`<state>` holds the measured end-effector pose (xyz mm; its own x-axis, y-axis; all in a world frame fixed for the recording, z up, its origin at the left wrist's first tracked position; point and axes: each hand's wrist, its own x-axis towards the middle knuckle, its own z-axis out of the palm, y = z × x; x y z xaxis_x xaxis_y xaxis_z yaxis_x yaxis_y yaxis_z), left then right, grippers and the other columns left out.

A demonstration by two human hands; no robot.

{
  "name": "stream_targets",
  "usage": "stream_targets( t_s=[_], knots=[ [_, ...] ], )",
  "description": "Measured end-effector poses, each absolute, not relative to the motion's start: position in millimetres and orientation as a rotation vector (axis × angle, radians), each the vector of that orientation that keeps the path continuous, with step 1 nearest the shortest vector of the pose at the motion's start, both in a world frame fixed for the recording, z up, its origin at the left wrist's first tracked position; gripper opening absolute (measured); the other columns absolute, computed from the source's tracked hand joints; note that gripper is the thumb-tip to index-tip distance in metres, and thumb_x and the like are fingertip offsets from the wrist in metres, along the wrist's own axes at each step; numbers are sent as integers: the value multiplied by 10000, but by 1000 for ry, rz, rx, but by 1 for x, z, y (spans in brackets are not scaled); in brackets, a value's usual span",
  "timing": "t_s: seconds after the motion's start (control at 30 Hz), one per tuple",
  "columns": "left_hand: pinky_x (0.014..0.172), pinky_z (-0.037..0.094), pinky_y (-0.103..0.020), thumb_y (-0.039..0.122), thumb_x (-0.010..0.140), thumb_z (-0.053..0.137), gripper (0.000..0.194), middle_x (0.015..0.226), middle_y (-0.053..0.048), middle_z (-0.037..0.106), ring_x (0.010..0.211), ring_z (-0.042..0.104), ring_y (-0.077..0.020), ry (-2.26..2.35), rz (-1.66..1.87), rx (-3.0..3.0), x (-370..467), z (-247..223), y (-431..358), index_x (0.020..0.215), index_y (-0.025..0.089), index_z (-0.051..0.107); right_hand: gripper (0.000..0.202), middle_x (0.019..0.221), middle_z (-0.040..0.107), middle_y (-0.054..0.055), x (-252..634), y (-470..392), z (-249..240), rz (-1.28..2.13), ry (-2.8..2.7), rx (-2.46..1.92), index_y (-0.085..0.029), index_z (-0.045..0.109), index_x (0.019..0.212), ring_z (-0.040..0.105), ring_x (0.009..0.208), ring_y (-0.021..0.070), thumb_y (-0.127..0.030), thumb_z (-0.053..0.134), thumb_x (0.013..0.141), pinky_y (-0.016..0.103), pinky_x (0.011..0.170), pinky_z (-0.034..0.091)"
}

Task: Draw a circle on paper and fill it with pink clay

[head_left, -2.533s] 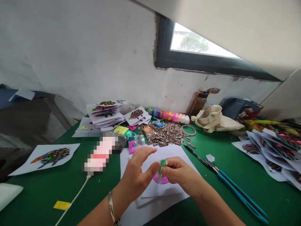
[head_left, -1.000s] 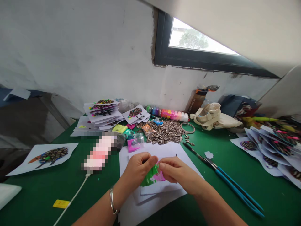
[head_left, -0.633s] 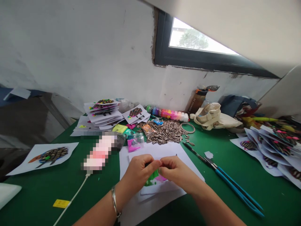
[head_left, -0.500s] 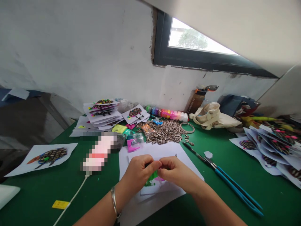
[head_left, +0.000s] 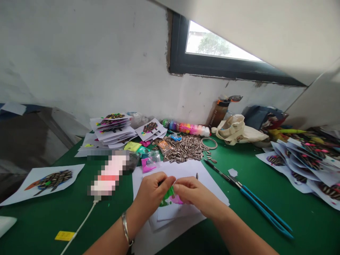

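Above a small stack of white paper [head_left: 176, 214], both hands meet with their fingertips close together. My left hand [head_left: 154, 189], with a silver bangle at the wrist, has its thumb and fingers pinched. My right hand [head_left: 190, 191] is pinched too, its thumb and forefinger just right of the left thumb. What sits in the fingertips is too small to make out. Under them, on the top sheet, lie a green patch [head_left: 166, 198] and a pink patch [head_left: 175, 199] that look like soft clay, partly covered by the hands. One sunflower seed [head_left: 197, 175] shows behind my right hand.
Beyond the paper lies a heap of striped seeds [head_left: 183, 148], with small clay packets [head_left: 149, 164] at its left. Blue-handled tweezers [head_left: 265, 212] lie at right. Stacks of seed pictures stand left [head_left: 114, 131] and right [head_left: 300, 159]. A pixelated device [head_left: 110, 175] trails a white cable [head_left: 82, 223].
My fingertips have drawn slightly apart, and more of the green and pink patches shows between them. The whole view has shifted a little, so things sit slightly further left.
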<state>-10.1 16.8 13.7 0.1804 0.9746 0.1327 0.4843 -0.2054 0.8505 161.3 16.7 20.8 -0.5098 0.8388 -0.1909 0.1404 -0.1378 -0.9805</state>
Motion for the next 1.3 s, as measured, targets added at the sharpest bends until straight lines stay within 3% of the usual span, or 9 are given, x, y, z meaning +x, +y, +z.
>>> stream_targets(
  t_s=[0.17, 0.43, 0.57, 0.67, 0.73, 0.83, 0.93, 1.13, 1.3],
  knots=[
    [500, 234, -241, 535, 898, 460, 507, 539, 61, 334, 532, 323, -101, 1352, 944, 1769, -11, 13, 18, 538, 191, 368, 243, 536, 375, -54, 162, 13, 26, 1642, -1683, -1194, -171, 492, 581, 314, 529, 85, -278, 524, 797, 244, 499, 224],
    [507, 254, -239, 469, 888, 502, 455, 548, 60, 341, 547, 343, -102, 1305, 860, 1776, -9, 12, 20, 545, 188, 398, 295, 508, 309, -71, 163, 20, 21, 1595, -1515, -1171, -185, 433, 539, 266, 505, 78, -297, 528, 795, 240, 485, 205],
    [504, 312, -236, 479, 912, 474, 446, 553, 45, 443, 541, 425, -112, 1367, 903, 1776, -12, 12, 21, 575, 187, 492, 294, 550, 324, -62, 165, 20, 18, 1501, -1595, -1185, -176, 453, 566, 292, 547, 84, -310, 554, 808, 238, 505, 219],
    [686, 462, -279, 475, 926, 471, 340, 828, -22, 666, 780, 607, -176, 1415, 1054, 1866, -17, 11, 22, 872, 198, 661, 300, 552, 334, -60, 164, 21, 16, 1425, -1575, -1204, -173, 458, 564, 297, 547, 82, -314, 552, 812, 236, 503, 222],
    [917, 451, -363, 460, 913, 512, 341, 1124, -69, 663, 1066, 586, -232, 1462, 1198, 1986, -21, 10, 22, 1115, 215, 635, 297, 534, 337, -66, 161, 25, 17, 1421, -1475, -1216, -175, 475, 577, 289, 522, 77, -348, 567, 801, 234, 485, 210],
    [1035, 393, -426, 446, 906, 536, 393, 1256, -98, 607, 1212, 511, -257, 1502, 1258, 2127, -27, 7, 25, 1215, 210, 592, 271, 467, 318, -89, 152, 41, 21, 1482, -1280, -1216, -169, 555, 635, 247, 456, 65, -406, 610, 754, 230, 446, 164],
    [1048, 391, -441, 433, 907, 538, 391, 1271, -105, 595, 1224, 501, -259, 1548, 1306, 2186, -34, 5, 31, 1220, 206, 590, 287, 427, 265, -115, 142, 65, 24, 1514, -1182, -1209, -172, 568, 649, 175, 413, 51, -438, 649, 719, 223, 420, 119],
    [1039, 402, -443, 438, 914, 514, 359, 1218, -105, 632, 1191, 537, -259, 1641, 1377, 2001, -43, 8, 40, 1149, 194, 634, 321, 447, 368, -97, 151, 83, 13, 1499, -1025, -1262, -159, 594, 714, 249, 398, 46, -459, 707, 703, 196, 393, 128],
    [825, 533, -336, 404, 906, 515, 302, 1077, -72, 699, 944, 659, -211, 1519, 1278, 1785, -30, 11, 32, 1055, 191, 670, 269, 695, 583, -4, 171, 49, 11, 1615, -862, -1130, -156, 656, 928, 488, 544, 87, -352, 635, 746, 204, 491, 375]
  ],
)
